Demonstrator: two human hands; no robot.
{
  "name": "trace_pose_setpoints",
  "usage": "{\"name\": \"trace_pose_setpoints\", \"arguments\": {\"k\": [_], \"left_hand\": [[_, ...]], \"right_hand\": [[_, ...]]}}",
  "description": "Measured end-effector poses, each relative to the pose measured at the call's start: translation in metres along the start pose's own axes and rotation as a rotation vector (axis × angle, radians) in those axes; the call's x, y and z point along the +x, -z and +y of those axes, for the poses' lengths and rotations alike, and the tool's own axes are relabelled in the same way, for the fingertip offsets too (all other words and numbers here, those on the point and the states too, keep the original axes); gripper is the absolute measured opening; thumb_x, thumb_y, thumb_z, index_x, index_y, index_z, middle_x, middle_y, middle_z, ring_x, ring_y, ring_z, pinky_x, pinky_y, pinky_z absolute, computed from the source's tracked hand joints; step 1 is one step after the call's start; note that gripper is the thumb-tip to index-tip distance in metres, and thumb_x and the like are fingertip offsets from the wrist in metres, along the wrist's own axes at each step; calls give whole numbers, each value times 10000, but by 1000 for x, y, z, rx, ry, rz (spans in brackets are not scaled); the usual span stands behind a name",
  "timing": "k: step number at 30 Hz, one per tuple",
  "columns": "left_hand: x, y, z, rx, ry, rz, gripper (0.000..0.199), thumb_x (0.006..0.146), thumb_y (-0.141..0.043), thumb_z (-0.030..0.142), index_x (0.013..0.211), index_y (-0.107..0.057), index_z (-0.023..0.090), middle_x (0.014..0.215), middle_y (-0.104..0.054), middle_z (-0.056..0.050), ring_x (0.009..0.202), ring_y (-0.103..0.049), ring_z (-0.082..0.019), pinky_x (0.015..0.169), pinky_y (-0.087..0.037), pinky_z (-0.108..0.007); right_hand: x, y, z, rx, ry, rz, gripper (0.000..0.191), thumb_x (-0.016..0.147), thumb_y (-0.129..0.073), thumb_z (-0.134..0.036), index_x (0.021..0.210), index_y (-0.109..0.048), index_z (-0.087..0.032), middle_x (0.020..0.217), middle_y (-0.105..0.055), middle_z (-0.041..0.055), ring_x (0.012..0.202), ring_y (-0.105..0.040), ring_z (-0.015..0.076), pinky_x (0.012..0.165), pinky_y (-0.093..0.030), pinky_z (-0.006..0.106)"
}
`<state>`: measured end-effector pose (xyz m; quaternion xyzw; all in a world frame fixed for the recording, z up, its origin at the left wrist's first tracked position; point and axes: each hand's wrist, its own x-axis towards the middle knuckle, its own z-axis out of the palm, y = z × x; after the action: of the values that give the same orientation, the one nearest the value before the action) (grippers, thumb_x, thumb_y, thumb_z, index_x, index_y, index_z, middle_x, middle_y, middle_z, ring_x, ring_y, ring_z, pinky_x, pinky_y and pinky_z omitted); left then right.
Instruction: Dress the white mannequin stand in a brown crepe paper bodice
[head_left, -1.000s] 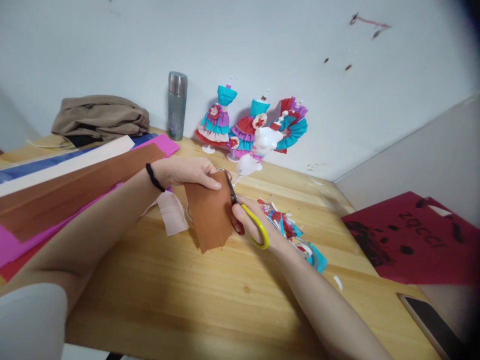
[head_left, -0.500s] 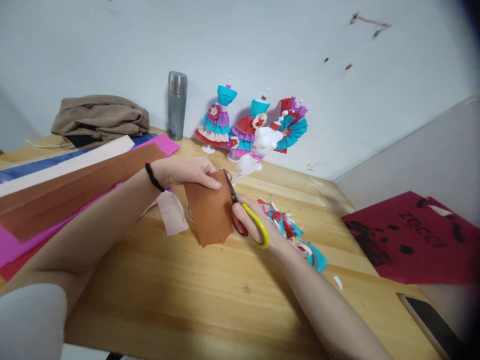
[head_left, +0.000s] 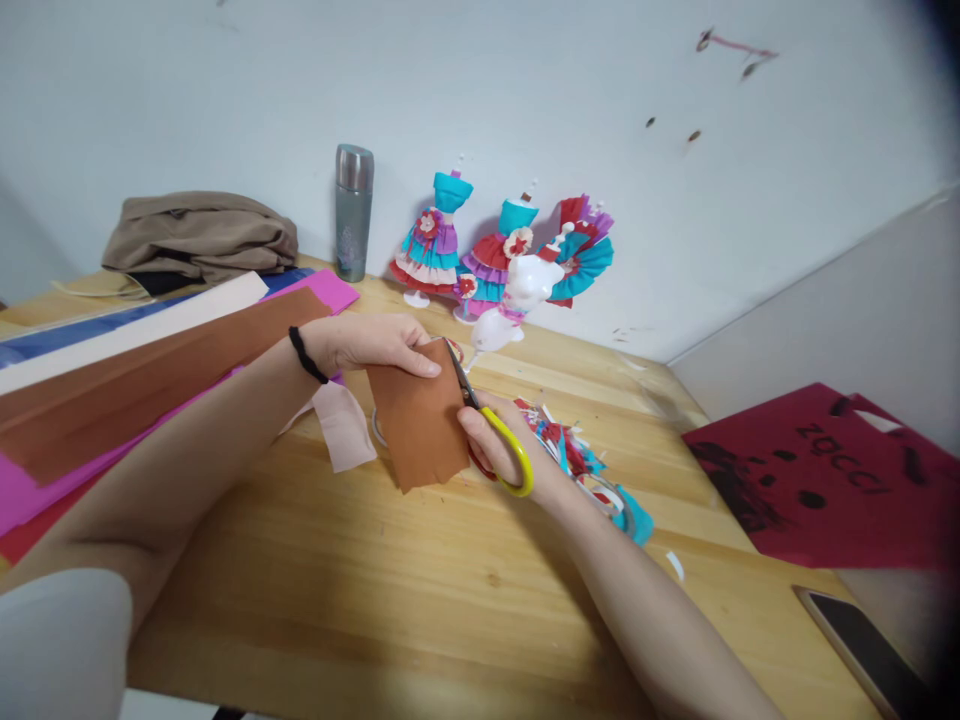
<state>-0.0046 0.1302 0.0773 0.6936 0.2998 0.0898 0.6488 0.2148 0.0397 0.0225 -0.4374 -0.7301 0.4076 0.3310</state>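
A piece of brown crepe paper (head_left: 421, 430) hangs from my left hand (head_left: 386, 345), pinched near its top edge between thumb and fingers. My right hand (head_left: 491, 440) grips yellow-and-red-handled scissors (head_left: 517, 460), their blades pointing up along the paper's right edge. Beneath and left of the brown paper lies a pale pink strip (head_left: 343, 427) on the wooden table. Just behind the blades stands a small white dress form (head_left: 529, 285), tilted in view. Part of a round ring-like item behind the paper is hidden.
Long crepe sheets (head_left: 150, 375) in several colours lie at left below a folded brown cloth (head_left: 202, 235). A grey bottle (head_left: 353, 215) and little paper dresses (head_left: 435, 240) stand by the wall. Scraps (head_left: 570, 450), a red bag (head_left: 817, 480) and a phone (head_left: 862, 640) are at right.
The scissor handles have shifted slightly and their red loop is now more hidden behind my right fingers. My left hand and the brown paper stay nearly still.
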Motion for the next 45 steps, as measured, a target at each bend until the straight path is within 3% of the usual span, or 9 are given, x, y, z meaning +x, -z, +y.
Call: {"name": "trace_pose_setpoints", "arguments": {"k": [11,21,26,30,33,37,38,40,45], "left_hand": [[-12,5,12,92,61,-6,219,709,-777,382,751,-749,169,720,-746,-33,582,-633,-150,605,-479,-235],[-14,8,11,25,133,-78,157,599,-840,277,729,-801,200,675,-749,-47,551,-640,-174,508,-447,-221],[-25,12,22,-51,229,219,219,505,-881,157,702,-786,169,640,-735,-45,673,-700,-248,576,-509,-257],[-57,30,36,136,229,449,124,700,-784,177,793,-784,95,651,-724,-42,667,-691,-202,588,-511,-227],[-84,46,38,330,142,668,198,808,-720,206,901,-766,38,674,-724,-37,669,-682,-159,645,-519,-224],[-94,48,37,201,-140,884,227,824,-723,233,925,-741,31,754,-750,-39,679,-669,-113,732,-526,-253],[-91,45,37,159,-206,891,213,802,-740,231,885,-740,35,739,-748,-37,659,-654,-98,713,-518,-232],[-81,37,38,62,-251,789,164,761,-738,201,814,-739,46,706,-745,-58,617,-642,-112,632,-509,-222],[-52,18,33,-103,-324,611,118,717,-748,218,766,-758,111,688,-734,-32,643,-704,-178,637,-553,-269]], "right_hand": [[-4,1,-3,109,-54,-78,534,888,-471,-717,693,-428,-221,416,-399,-79,343,-352,81,375,-264,223],[-6,4,4,199,-10,-123,516,949,-417,-659,720,-477,-201,411,-412,-84,334,-360,69,376,-268,204],[-9,12,2,207,1,-175,501,947,-420,-653,724,-468,-207,423,-407,-88,336,-349,70,370,-261,206],[-8,24,-11,64,9,-415,450,922,-508,-594,704,-465,-204,507,-413,-78,412,-355,69,402,-262,208],[-5,23,-17,-108,49,-543,416,900,-558,-544,705,-511,-179,589,-432,-55,526,-384,82,489,-284,221],[-5,1,-23,-439,66,-627,367,809,-717,-505,760,-586,-166,660,-504,-37,591,-400,95,548,-259,239],[-7,-6,-25,-505,81,-645,343,815,-717,-491,796,-606,-167,706,-543,-20,622,-429,105,562,-267,243],[-13,-18,-31,-610,89,-659,349,796,-727,-494,871,-620,-170,814,-612,22,680,-481,131,578,-284,250],[-25,-36,-42,-736,14,-720,451,807,-670,-512,1096,-588,-176,778,-689,48,628,-559,175,534,-275,268]]}}
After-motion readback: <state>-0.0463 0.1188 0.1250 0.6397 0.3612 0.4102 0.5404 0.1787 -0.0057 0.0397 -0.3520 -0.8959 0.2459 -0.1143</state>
